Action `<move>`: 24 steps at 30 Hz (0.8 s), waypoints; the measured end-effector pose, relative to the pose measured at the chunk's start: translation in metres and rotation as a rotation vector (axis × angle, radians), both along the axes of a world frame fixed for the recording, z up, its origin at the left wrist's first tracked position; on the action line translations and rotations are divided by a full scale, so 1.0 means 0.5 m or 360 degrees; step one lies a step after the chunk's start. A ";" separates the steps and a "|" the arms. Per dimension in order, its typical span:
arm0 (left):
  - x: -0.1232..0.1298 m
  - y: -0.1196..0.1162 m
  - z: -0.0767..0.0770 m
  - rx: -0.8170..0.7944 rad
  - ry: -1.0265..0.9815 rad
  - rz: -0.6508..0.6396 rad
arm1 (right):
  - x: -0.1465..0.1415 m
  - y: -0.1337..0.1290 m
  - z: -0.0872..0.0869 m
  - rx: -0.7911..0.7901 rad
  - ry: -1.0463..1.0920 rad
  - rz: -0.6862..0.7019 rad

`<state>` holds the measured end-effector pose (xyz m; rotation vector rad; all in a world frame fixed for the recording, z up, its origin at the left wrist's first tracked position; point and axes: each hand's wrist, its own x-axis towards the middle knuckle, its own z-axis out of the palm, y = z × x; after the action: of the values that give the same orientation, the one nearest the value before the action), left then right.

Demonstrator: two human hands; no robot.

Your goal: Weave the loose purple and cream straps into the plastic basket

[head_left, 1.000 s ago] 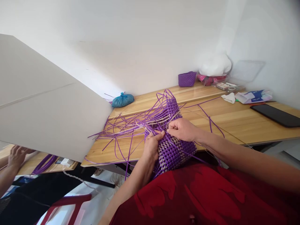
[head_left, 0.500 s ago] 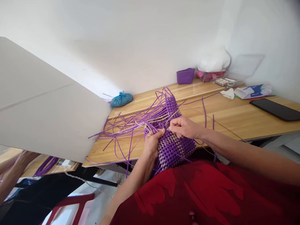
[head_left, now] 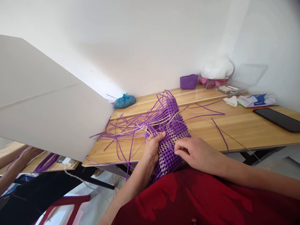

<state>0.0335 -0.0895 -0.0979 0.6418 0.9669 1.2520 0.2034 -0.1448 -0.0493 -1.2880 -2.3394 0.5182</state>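
Observation:
A half-woven basket [head_left: 174, 132] of purple and beige plastic strips leans between my lap and the table edge. Long loose strips [head_left: 126, 126] fan out from its open side toward the left. My left hand [head_left: 153, 145] grips the basket's near rim, thumb on top and fingers hidden behind the weave. My right hand [head_left: 194, 153] is in front of the basket's lower right side, thumb and forefinger curled together in a pinch. Whatever those fingertips hold, if anything, is too small to make out.
On the wooden table [head_left: 206, 134] are a small purple basket [head_left: 188, 82], a blue bag [head_left: 125, 101], a black phone [head_left: 278, 118], a tissue pack [head_left: 256, 100] and a white bag [head_left: 217, 67]. Beyond the grey partition [head_left: 47, 93], another person's hand [head_left: 30, 153] rests near coiled purple strips [head_left: 47, 162].
My right hand has moved away from the left thumb, down and right toward my lap. My left hand keeps its grip. Loose strips right of the basket have shifted.

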 end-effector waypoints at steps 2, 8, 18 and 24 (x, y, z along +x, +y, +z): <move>-0.003 0.002 -0.004 -0.0016 -0.0037 -0.0018 | 0.014 0.009 -0.002 -0.0296 0.0212 -0.0041; -0.004 0.000 -0.002 0.0023 -0.0016 -0.0016 | 0.049 0.010 -0.018 -0.0318 0.0228 -0.0165; 0.000 -0.010 0.009 0.0129 0.0166 0.0085 | 0.041 0.008 0.011 0.0831 -0.0736 0.0158; -0.005 -0.015 0.009 0.0205 0.0311 0.0076 | 0.011 0.018 0.083 0.0127 -0.0699 0.0383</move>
<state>0.0311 -0.0969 -0.0935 0.8586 1.0732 1.3193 0.2089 -0.1360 -0.0077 -1.1828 -2.8679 0.2219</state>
